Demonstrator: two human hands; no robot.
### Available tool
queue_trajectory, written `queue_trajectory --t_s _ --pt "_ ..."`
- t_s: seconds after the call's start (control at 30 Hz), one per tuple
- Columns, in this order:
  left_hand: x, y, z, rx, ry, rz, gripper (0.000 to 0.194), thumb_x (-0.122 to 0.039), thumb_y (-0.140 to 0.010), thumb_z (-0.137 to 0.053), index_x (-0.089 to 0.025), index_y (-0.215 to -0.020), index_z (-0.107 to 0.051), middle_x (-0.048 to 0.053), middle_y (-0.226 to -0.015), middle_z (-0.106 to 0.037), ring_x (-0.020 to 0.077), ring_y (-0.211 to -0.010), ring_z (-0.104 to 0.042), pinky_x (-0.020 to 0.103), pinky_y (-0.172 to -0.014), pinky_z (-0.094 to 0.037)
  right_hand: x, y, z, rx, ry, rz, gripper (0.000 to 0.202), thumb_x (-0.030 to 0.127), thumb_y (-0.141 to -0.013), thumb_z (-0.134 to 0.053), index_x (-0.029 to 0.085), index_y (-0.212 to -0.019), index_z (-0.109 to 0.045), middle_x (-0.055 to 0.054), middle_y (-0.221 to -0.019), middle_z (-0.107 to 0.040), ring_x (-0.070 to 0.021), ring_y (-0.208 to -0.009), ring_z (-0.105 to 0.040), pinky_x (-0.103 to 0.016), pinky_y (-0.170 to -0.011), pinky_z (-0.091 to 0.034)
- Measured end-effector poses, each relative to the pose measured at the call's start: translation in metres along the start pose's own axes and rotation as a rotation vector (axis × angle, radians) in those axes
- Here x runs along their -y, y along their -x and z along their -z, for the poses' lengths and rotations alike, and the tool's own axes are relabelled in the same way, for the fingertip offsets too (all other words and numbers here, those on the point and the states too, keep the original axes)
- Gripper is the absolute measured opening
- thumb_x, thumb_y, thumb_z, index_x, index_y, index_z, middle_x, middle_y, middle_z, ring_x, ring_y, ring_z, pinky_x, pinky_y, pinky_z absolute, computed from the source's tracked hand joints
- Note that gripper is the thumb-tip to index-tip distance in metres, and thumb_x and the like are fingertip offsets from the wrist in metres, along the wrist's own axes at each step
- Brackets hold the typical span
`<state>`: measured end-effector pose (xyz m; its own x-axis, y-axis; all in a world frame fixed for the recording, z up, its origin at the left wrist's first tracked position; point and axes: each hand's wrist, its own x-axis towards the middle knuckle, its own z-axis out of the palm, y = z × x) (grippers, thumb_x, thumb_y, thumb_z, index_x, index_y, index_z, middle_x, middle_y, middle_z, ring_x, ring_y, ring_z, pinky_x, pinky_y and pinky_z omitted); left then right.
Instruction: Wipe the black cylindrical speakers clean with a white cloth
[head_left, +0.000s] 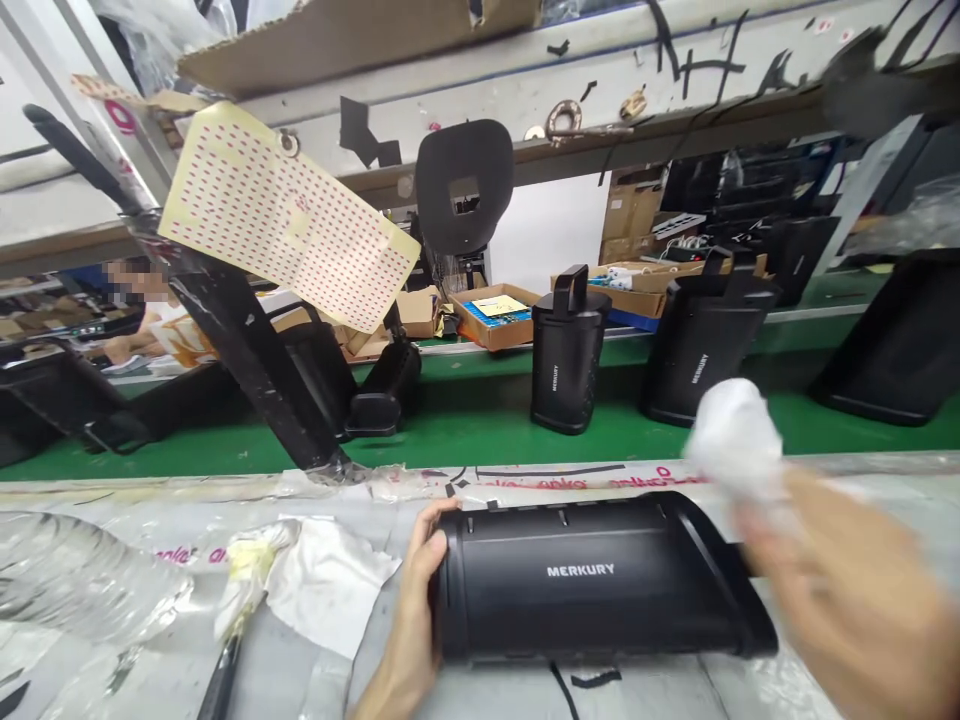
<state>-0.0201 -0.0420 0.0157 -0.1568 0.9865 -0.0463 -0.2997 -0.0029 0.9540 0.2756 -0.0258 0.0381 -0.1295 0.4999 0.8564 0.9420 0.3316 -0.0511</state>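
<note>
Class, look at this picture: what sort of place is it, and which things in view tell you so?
Probably an electronics assembly line. Identical black MERKURY speakers stand on a green conveyor belt; the left hand steadies another speaker while the right hand holds a white cloth.

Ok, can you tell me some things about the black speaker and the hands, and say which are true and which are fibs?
1. The left hand is touching the end of the black speaker. True.
2. The speaker in front stands upright. False: it lies on its side.
3. The right hand holds a white cloth. True.
4. The belt behind is red. False: it is green.
5. Two more speakers stand on the belt. True.
</note>
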Motion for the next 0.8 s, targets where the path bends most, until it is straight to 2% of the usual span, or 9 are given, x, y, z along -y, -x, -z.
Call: queue_trajectory --t_s 0.07,0.17,0.23,0.4,0.47,0.53,0.63,0.73,0.8 --pt "0.004 0.001 -0.002 -0.058 0.007 -0.024 0.034 -0.053 -0.088 -0.054 -0.024 -0.104 -0.061 0.0 -0.11 -0.064 0.0206 -0.106 -0.056 0.022 -0.083 -0.044 0.038 0.004 -0.002 0.058 -0.055 0.213 0.036 0.022 -0.102 -0.037 0.013 -0.133 -0.052 -0.013 -0.114 -0.068 -0.031 -0.11 -0.061 -0.045 -0.095 -0.043" --pt "0.007 0.003 -0.005 -0.064 0.046 -0.016 0.032 -0.051 -0.09 -0.052 -0.023 -0.105 -0.059 0.001 -0.109 -0.063 0.0219 -0.103 -0.058 0.026 -0.086 -0.046 0.084 0.009 -0.007 0.124 -0.134 0.314 0.044 0.021 -0.097 -0.044 0.017 -0.141 -0.049 -0.009 -0.128 -0.063 -0.0324 -0.123 -0.054 -0.047 -0.099 -0.044" --pt "0.006 0.003 -0.007 -0.048 0.054 -0.018 0.03 -0.049 -0.091 -0.05 -0.023 -0.105 -0.058 0.002 -0.108 -0.063 0.0236 -0.105 -0.059 0.029 -0.089 -0.046 0.098 0.011 -0.008 0.153 -0.177 0.32 0.048 0.03 -0.094 -0.049 0.022 -0.141 -0.051 -0.006 -0.129 -0.063 -0.0325 -0.125 -0.053 -0.046 -0.098 -0.048" --pt "-0.001 0.0 -0.01 -0.069 0.017 -0.051 0.027 -0.039 -0.095 -0.044 -0.023 -0.105 -0.062 0.004 -0.113 -0.063 0.0252 -0.117 -0.054 0.035 -0.107 -0.037 0.114 0.017 -0.017 0.185 -0.35 0.346 0.053 0.045 -0.084 -0.057 0.034 -0.136 -0.058 -0.001 -0.12 -0.068 -0.0351 -0.121 -0.057 -0.046 -0.088 -0.059" --pt "-0.003 -0.002 -0.012 -0.073 -0.006 -0.052 0.025 -0.038 -0.095 -0.046 -0.023 -0.1 -0.066 0.004 -0.112 -0.065 0.0264 -0.119 -0.054 0.035 -0.109 -0.037 0.129 0.02 -0.031 0.159 -0.508 0.357 0.055 0.048 -0.079 -0.059 0.038 -0.133 -0.06 0.001 -0.115 -0.07 -0.0365 -0.118 -0.058 -0.046 -0.082 -0.062" --pt "-0.007 -0.003 -0.013 -0.082 -0.046 -0.041 0.026 -0.039 -0.095 -0.049 -0.022 -0.1 -0.069 0.006 -0.116 -0.067 0.0266 -0.121 -0.055 0.038 -0.109 -0.038 0.154 0.019 -0.051 0.116 -0.693 0.376 0.056 0.05 -0.075 -0.061 0.042 -0.131 -0.061 0.002 -0.112 -0.071 -0.0374 -0.115 -0.06 -0.047 -0.075 -0.064" --pt "-0.015 -0.007 -0.011 -0.156 -0.114 -0.027 0.034 -0.044 -0.097 -0.052 -0.019 -0.116 -0.064 0.01 -0.127 -0.062 0.0255 -0.118 -0.058 0.049 -0.104 -0.043 0.207 0.006 -0.082 0.047 -0.951 0.444 0.063 0.051 -0.073 -0.061 0.045 -0.135 -0.056 0.0 -0.116 -0.069 -0.0367 -0.11 -0.063 -0.048 -0.071 -0.064" --pt "-0.027 -0.011 -0.003 -0.243 -0.2 -0.045 0.027 -0.039 -0.097 -0.055 -0.025 -0.119 -0.062 0.008 -0.131 -0.059 0.0235 -0.116 -0.058 0.044 -0.097 -0.049 0.262 -0.016 -0.103 -0.01 -1.178 0.511 0.07 0.047 -0.066 -0.065 0.056 -0.134 -0.052 0.001 -0.113 -0.069 -0.0388 -0.106 -0.063 -0.05 -0.061 -0.063" --pt "-0.033 -0.012 0.002 -0.266 -0.256 -0.055 0.031 -0.041 -0.101 -0.044 -0.025 -0.118 -0.064 0.007 -0.128 -0.06 0.0246 -0.115 -0.058 0.042 -0.093 -0.052 0.282 -0.027 -0.109 -0.028 -1.295 0.525 0.069 0.039 -0.058 -0.069 0.067 -0.12 -0.056 0.002 -0.098 -0.072 -0.0437 -0.106 -0.062 -0.051 -0.046 -0.058"
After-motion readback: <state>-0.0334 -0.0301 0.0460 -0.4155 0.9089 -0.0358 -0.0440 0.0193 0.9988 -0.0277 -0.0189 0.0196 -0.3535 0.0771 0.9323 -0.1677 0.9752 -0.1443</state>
